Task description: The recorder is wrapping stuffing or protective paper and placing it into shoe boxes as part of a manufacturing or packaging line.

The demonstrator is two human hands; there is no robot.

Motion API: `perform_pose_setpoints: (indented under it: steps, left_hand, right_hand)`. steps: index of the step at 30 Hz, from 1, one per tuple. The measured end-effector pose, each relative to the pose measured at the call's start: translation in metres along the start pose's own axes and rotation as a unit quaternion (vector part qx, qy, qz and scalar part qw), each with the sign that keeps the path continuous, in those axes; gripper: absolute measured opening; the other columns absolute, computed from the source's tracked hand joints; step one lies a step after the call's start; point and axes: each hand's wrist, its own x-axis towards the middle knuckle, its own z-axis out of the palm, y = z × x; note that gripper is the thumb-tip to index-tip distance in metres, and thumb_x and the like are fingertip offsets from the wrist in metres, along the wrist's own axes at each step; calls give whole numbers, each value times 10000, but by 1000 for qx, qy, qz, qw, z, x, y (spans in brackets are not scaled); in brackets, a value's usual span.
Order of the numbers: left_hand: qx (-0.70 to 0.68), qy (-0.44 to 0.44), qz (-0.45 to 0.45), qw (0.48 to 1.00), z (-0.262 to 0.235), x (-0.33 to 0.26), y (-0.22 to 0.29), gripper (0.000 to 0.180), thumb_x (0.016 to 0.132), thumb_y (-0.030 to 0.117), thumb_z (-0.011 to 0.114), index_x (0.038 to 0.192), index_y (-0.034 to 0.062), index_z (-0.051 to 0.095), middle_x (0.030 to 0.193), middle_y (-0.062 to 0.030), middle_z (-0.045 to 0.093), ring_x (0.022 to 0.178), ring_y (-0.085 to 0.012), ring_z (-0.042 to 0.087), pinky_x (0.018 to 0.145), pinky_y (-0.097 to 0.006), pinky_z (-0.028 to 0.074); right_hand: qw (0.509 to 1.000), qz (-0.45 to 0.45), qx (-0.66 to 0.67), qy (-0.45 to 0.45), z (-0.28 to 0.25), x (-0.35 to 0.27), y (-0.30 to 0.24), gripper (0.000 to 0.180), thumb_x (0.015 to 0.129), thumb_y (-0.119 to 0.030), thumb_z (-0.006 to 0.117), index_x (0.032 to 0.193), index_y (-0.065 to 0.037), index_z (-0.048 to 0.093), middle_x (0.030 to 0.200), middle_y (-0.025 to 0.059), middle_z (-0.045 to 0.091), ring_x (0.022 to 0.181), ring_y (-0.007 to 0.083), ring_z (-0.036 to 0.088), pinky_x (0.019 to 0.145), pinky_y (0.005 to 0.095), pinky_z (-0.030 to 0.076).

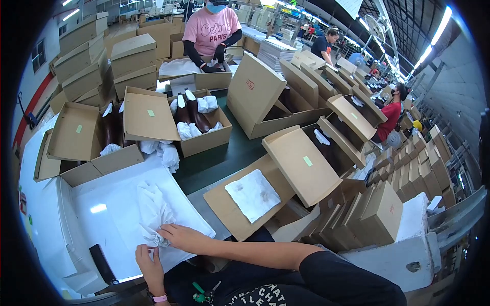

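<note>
- Open cardboard box (pixel 76 133) at 10 o'clock — dark boots stand inside it.
- Left hand (pixel 149 262) at 7 o'clock; fingers pinch the near end of the white tissue paper (pixel 153 211).
- Tissue paper lies crumpled on the white table (pixel 109 214), running from both hands up toward 11 o'clock.
- Right hand (pixel 179 235) just right of the left — fingers clasp the same bunched end.
- Second open box (pixel 196 127) at 12 o'clock holds brown boots (pixel 190 113).
- Flat cardboard lid (pixel 240 201) with a white sheet at 3 o'clock.

two hands (pixel 153 262), perhaps three people (pixel 212 30), many boxes (pixel 148 117)
</note>
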Motion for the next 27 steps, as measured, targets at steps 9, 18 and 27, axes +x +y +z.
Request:
perform_pose_setpoints:
  steps: [9, 18, 27]
  left_hand:
    - [84, -65, 107, 989, -11, -2, 16, 956, 619, 17, 1022, 1445, 139, 555, 1577, -196, 439, 1377, -448, 539, 1150, -539, 460]
    - [101, -73, 114, 986, -13, -12, -1, 367, 706, 167, 985, 1004, 73, 793, 1131, -131, 638, 1082, -360, 600, 946, -487, 485]
    - [59, -41, 127, 989, -10, -6, -11, 142, 888, 167, 861, 974, 56, 842, 963, -134, 653, 979, -354, 616, 909, -469, 479]
  right_hand:
    - [998, -10, 61, -22, -8, 11, 4, 618, 922, 7, 755, 1511, 15, 567, 1421, 217, 646, 1325, 409, 657, 1111, 468, 562]
    - [995, 12, 94, -8, -7, 6, 3, 632, 926, 56, 727, 1534, 5, 562, 1457, 227, 621, 1375, 425, 617, 1148, 470, 532]
    - [998, -13, 38, 38, -3, -4, -1, 639, 950, 92, 666, 1567, -4, 526, 1555, 236, 574, 1442, 429, 576, 1225, 471, 485]
